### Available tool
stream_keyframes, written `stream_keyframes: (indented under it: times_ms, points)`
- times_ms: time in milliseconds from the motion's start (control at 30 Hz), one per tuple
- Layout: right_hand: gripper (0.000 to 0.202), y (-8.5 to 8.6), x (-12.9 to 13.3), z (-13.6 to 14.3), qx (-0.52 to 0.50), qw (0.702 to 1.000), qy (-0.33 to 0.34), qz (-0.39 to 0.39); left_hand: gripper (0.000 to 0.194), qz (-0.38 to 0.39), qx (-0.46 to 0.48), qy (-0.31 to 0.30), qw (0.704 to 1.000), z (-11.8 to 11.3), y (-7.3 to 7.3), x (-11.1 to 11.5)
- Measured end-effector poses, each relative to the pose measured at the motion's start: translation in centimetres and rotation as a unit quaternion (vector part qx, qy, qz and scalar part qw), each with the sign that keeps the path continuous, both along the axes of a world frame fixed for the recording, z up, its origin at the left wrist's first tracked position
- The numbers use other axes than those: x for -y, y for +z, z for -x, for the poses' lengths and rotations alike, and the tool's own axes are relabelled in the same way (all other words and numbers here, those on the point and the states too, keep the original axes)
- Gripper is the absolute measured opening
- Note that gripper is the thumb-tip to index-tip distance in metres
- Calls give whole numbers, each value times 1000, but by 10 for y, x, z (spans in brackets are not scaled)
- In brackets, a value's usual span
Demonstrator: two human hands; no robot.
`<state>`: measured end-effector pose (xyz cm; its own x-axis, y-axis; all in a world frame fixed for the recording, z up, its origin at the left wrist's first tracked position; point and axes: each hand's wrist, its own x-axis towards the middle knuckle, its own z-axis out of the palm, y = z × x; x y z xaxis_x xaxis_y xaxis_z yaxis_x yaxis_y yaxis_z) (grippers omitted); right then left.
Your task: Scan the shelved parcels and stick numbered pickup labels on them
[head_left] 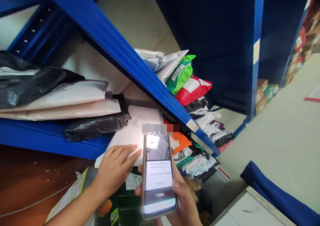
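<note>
My right hand (185,192) is wrapped round a smartphone (160,199), its fingertips showing at the phone's left edge. The lit screen shows a camera picture of a label above lines of text and numbers. My left hand (117,171) lies with fingers stretched out on a white padded mailer (136,119), left of the phone. The mailer slants off the shelf and carries a printed label, partly behind the phone. A bright patch of light falls on it near my left fingertips.
Blue metal shelving (120,45) crosses diagonally. Black bags (97,126) and pale parcels (65,99) are stacked at left. Beyond the beam lie a green parcel (181,72), a red parcel (197,89) and an orange bag (183,142). A green carton (81,186) stands below.
</note>
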<state>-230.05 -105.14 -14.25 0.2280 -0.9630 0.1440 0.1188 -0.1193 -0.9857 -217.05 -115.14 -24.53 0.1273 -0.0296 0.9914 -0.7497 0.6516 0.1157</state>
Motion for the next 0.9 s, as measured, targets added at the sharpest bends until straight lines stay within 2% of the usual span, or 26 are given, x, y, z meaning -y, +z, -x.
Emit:
stream_keyframes:
  times_ms: [167,400,567,700,900]
  points:
    - [103,-13,-18,3,46,996,-70,-17,31,-18,27,-7,999,-1,-6,4]
    - [78,-32,-9,5,68,985,-159,-16,36,-31,59,6,998,-4,-5,3]
    - [82,-40,-10,6,114,979,-166,-16,35,-29,63,5,998,-5,-3,2]
    - [72,-44,-11,11,126,979,-156,-28,36,-27,68,9,997,-5,-5,3]
    - [69,-47,-12,13,119,980,-162,6,38,-28,84,30,996,-7,-2,1]
